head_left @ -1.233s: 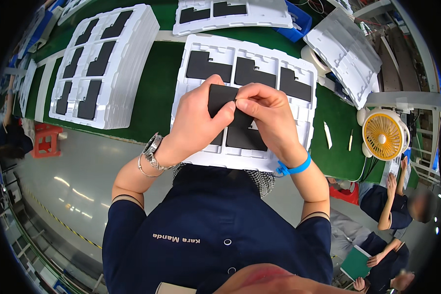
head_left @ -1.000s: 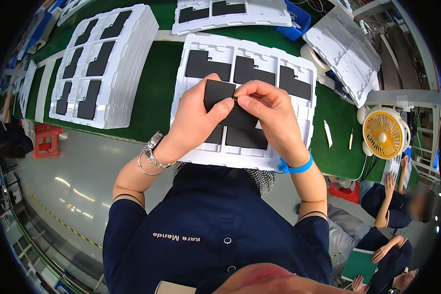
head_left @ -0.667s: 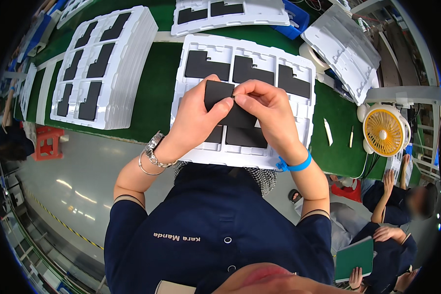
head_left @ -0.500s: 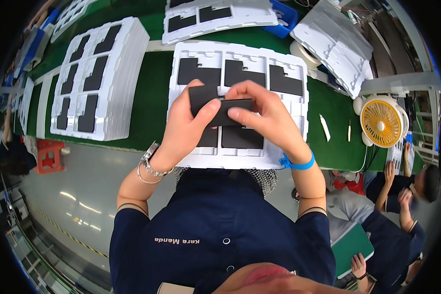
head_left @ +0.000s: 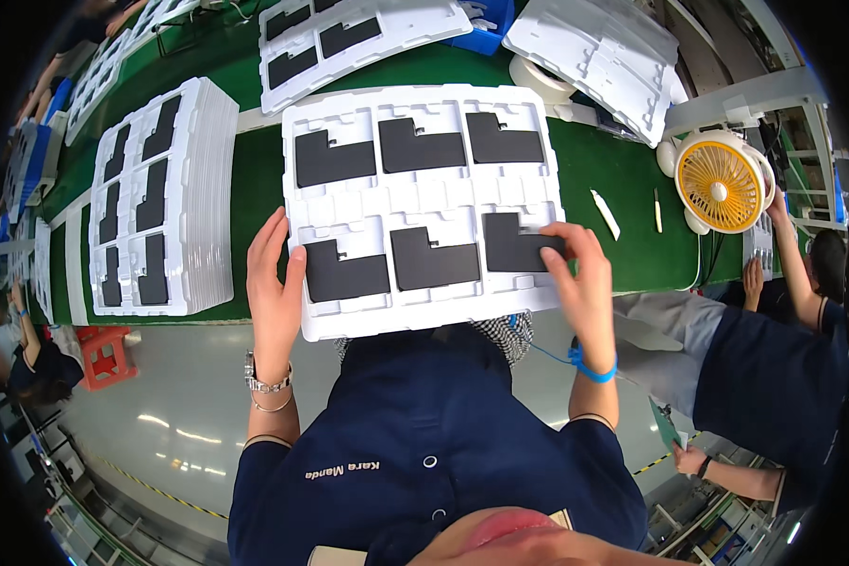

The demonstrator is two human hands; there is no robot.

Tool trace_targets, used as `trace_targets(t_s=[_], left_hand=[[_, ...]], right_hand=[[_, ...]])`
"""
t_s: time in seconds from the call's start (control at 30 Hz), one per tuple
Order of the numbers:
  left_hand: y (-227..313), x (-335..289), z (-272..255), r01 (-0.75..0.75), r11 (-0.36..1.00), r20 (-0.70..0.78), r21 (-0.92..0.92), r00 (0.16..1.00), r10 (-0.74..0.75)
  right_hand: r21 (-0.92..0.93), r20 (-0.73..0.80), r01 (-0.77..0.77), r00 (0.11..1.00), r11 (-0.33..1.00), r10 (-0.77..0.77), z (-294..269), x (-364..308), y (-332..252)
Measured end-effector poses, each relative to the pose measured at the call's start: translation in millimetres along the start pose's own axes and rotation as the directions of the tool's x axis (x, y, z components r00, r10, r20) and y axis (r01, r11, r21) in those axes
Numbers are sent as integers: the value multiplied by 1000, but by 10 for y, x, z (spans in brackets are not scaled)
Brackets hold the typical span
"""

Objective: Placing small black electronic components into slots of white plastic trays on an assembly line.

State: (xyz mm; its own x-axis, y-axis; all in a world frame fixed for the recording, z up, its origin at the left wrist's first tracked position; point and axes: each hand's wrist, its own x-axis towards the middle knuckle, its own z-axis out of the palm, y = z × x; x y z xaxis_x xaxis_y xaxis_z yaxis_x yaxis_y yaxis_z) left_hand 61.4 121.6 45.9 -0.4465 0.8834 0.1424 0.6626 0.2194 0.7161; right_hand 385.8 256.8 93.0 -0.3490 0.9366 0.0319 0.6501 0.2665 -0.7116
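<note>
A white moulded tray (head_left: 424, 200) lies before me, with flat black L-shaped pieces in its compartments, three in the far row and three in the near row. My right hand (head_left: 585, 274) pinches the right end of the L-shaped black piece (head_left: 514, 247) in the near right compartment, thumb and fingers on its edge. At the tray's left side, my left hand (head_left: 275, 283) has its fingers stretched out and its thumb against the rim; it holds nothing. Another L-shaped black piece (head_left: 434, 267) lies flat in the near middle compartment.
On the left stands a tall stack of white trays (head_left: 208, 198) with black pieces on top. Another filled tray (head_left: 387, 42), a blue bin (head_left: 486, 28) and tilted white trays (head_left: 594, 61) are behind. A yellow-and-white fan (head_left: 719, 189), a white tube (head_left: 606, 215) and a slim tool (head_left: 657, 209) lie right. Co-workers sit nearby.
The black piece that both hands held above the tray is now in the near right compartment, under my right hand. My left hand has let go and moved to the tray's left edge.
</note>
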Motion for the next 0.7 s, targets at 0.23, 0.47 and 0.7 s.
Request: trace_targets(t_s=[0.23,0.47,0.7], left_hand=[[29,47,0,-43,998,-60,-42,997,40],[341,41,-126,101,812,1,-575,992,-123],[462,-14,-176,84,589,38,-803,995,-90]], right_hand=[[-222,-165,213,953,951,-252,218,-86,149],[-15,-256,162,953,987,-160,323,-102,288],[317,-467,100,882,943,64,234,-151,347]])
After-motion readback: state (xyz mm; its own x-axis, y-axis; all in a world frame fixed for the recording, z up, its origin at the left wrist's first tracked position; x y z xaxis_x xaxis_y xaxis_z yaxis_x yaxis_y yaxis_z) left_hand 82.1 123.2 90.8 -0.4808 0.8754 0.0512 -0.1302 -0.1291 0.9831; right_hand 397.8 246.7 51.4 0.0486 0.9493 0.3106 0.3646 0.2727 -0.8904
